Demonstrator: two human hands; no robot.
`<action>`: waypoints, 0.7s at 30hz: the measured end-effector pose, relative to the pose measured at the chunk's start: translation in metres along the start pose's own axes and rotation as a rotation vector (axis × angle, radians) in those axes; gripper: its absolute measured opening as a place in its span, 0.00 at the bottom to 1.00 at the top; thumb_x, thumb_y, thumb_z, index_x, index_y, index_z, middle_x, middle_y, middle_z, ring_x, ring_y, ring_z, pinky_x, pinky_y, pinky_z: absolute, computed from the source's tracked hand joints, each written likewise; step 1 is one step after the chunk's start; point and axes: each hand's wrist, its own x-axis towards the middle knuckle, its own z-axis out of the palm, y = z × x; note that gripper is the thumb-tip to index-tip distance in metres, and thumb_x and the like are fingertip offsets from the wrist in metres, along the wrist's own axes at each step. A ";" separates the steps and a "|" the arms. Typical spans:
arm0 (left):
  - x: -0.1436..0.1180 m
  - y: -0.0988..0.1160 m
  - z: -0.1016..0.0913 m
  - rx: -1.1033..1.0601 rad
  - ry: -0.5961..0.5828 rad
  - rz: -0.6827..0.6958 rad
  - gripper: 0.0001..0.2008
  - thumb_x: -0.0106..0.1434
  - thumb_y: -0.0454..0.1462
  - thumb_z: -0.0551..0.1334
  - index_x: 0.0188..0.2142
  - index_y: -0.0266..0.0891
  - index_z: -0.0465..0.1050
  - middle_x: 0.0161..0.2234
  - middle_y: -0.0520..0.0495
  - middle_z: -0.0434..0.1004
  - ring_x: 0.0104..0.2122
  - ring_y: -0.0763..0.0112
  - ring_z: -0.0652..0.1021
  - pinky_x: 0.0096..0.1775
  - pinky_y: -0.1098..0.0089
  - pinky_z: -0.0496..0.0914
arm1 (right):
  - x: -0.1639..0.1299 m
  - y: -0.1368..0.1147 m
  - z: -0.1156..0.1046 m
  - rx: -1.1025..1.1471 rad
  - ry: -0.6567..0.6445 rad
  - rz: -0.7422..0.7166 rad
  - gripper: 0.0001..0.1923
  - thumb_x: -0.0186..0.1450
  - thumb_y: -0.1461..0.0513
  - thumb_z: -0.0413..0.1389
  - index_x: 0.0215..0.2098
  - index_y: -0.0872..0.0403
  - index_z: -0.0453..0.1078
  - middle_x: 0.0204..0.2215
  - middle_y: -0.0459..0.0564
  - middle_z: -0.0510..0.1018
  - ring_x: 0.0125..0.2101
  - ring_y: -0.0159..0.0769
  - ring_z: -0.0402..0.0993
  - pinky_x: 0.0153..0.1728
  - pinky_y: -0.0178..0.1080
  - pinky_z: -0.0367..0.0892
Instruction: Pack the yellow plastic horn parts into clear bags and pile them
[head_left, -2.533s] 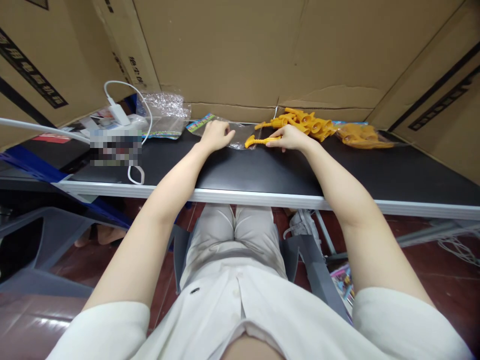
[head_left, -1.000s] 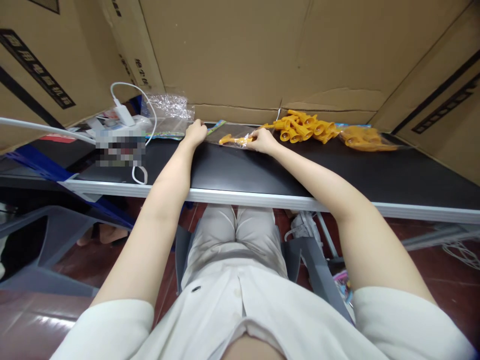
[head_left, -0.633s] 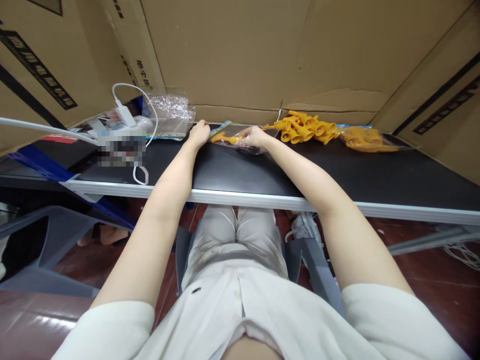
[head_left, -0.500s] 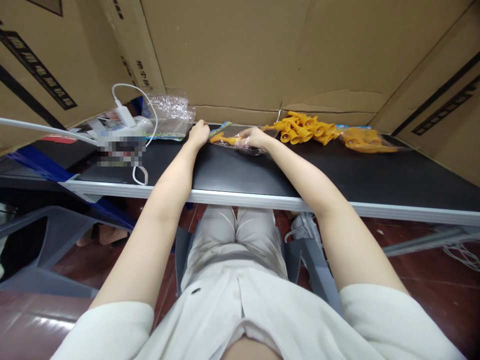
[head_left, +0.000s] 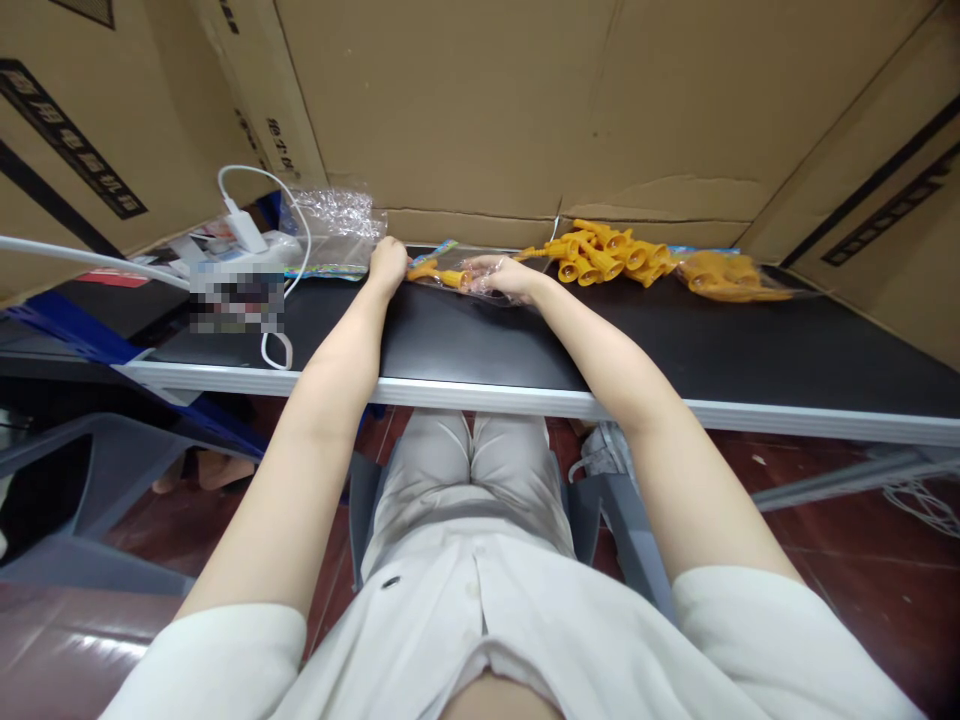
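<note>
My left hand [head_left: 388,266] is closed at the left end of a clear plastic bag [head_left: 486,250], near its coloured strip; its fingertips are partly hidden. A yellow-orange plastic horn [head_left: 452,280] lies in the bag, its narrow part towards my left hand and its flared end towards my right. My right hand [head_left: 510,278] has its fingers stretched towards the flared end, with shiny film over them. Just right of it lies a pile of similar horns [head_left: 611,252].
At the right, another clear bag holds more orange pieces [head_left: 731,277]. To the left are clear packaging [head_left: 337,225], a white charger [head_left: 246,230] with a looping cable and a blurred item [head_left: 236,297]. Cardboard [head_left: 465,110] walls the black table [head_left: 480,345] at the back.
The horn in the bag has moved left, and more of its flared end shows. My right hand's fingers have straightened. My left hand has shifted slightly left.
</note>
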 end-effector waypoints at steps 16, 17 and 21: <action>-0.031 0.031 0.003 0.200 -0.196 0.108 0.29 0.68 0.35 0.54 0.63 0.31 0.81 0.66 0.36 0.83 0.67 0.52 0.79 0.70 0.59 0.68 | -0.010 -0.020 -0.038 -0.779 0.136 -0.082 0.11 0.68 0.66 0.67 0.49 0.58 0.85 0.47 0.62 0.88 0.57 0.58 0.84 0.65 0.56 0.76; -0.032 0.032 0.002 0.234 -0.187 0.109 0.30 0.68 0.34 0.53 0.64 0.31 0.81 0.68 0.36 0.82 0.68 0.53 0.78 0.71 0.60 0.68 | -0.011 -0.019 -0.048 -0.845 0.214 -0.079 0.12 0.71 0.62 0.64 0.51 0.59 0.85 0.49 0.64 0.87 0.58 0.61 0.83 0.65 0.59 0.75; -0.033 0.033 -0.002 0.330 -0.161 0.096 0.31 0.70 0.34 0.52 0.67 0.31 0.80 0.70 0.36 0.80 0.70 0.53 0.77 0.71 0.62 0.67 | -0.016 0.001 -0.085 -1.040 0.539 -0.039 0.25 0.80 0.54 0.53 0.62 0.65 0.78 0.60 0.75 0.79 0.66 0.71 0.74 0.67 0.71 0.68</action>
